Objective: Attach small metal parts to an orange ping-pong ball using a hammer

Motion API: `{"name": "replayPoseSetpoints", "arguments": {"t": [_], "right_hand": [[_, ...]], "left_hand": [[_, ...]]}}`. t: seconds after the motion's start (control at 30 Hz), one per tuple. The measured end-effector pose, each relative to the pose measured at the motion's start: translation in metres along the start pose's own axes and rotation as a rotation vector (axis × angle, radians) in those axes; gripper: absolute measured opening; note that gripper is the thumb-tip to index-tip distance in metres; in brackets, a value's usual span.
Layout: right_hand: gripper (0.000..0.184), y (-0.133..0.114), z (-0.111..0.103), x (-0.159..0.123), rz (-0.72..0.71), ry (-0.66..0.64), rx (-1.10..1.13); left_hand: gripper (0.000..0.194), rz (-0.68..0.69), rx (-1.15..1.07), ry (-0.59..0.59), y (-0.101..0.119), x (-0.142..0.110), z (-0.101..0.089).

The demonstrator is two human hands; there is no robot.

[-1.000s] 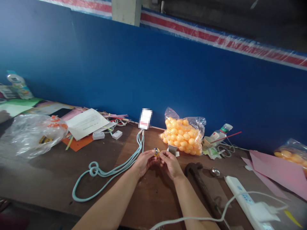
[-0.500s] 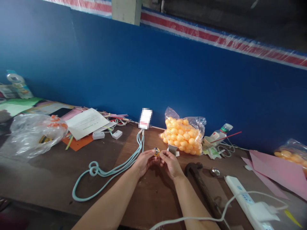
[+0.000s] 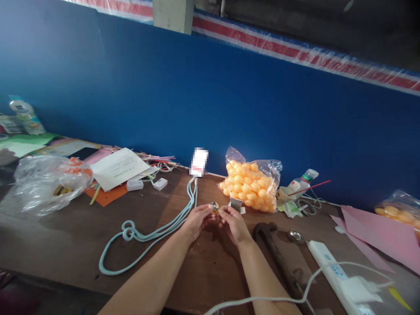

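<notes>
Over the middle of the brown table, my left hand (image 3: pixel 198 222) and my right hand (image 3: pixel 234 224) meet at a small shiny round piece (image 3: pixel 214 207), silvery on top with a yellow-orange edge. The fingers of my left hand pinch its left side. On its right, my right thumb and fingertips are closed against the edge. My fingers hide its underside, and its exact kind is too small to make out. To the right of my right forearm lies a hammer (image 3: pixel 274 253) with a dark head. Another shiny silvery round piece (image 3: pixel 294 235) rests beside it.
Behind my hands sits a clear bag of orange balls (image 3: pixel 247 186). A looped light-blue cord (image 3: pixel 154 236) lies left. A white power strip (image 3: pixel 334 267) with a trailing cable is at right. Papers (image 3: pixel 120 168) and a plastic bag (image 3: pixel 49 183) lie left; another person's hand (image 3: pixel 7 157) shows far left.
Almost nothing differs. My hands and the round piece stay in place, with only a very slight shift at the fingers.
</notes>
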State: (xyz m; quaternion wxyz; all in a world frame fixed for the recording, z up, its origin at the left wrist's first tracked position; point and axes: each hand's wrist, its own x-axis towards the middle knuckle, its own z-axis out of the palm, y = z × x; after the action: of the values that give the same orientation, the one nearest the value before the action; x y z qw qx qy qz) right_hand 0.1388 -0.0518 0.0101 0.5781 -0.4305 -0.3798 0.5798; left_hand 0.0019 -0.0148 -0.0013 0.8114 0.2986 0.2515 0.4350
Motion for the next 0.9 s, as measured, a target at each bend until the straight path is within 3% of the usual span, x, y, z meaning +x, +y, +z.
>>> {"name": "replayPoseSetpoints", "arguments": {"t": [0.9], "right_hand": [[0.019,0.0022,0.0007,-0.0002,0.035,-0.057,0.085]], "left_hand": [[0.02,0.038,-0.021,-0.03,-0.0031,0.0024,-0.0007]]}}
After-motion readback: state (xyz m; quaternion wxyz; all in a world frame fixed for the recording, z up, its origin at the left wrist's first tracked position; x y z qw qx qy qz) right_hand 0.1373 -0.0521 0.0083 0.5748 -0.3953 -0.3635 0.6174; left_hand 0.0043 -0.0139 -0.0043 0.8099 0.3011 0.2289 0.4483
